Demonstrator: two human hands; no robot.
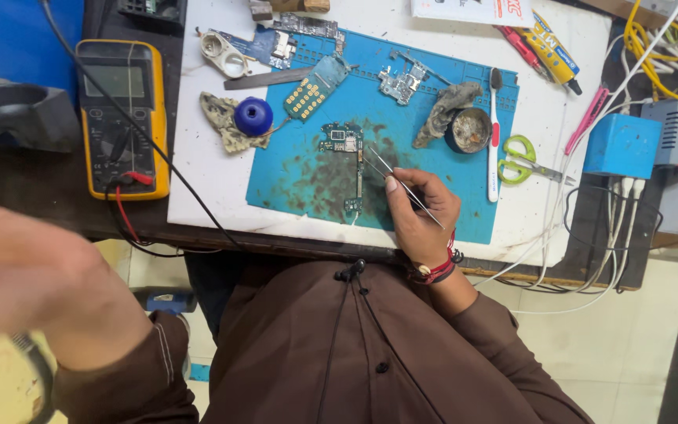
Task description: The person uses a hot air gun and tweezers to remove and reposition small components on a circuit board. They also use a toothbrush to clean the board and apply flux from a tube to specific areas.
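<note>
My right hand [421, 212] rests on the blue work mat [292, 180] and pinches thin metal tweezers [402, 184]. Their tips point at a small green circuit board [344, 141] lying on a dirty dark patch of the mat. A narrow strip of board [355, 188] runs down from it, just left of my thumb. My left hand [25, 275] is raised close to the camera at the left, off the table and heavily blurred; whether it holds anything is unclear.
A yellow multimeter [123, 118] with leads lies left of the white tabletop [198, 188]. On or around the mat are a blue round cap [253, 115], a keypad board [315, 86], a round tin [468, 129], a toothbrush [494, 133] and green scissors [523, 161]. Cables and a blue box [623, 145] sit at the right.
</note>
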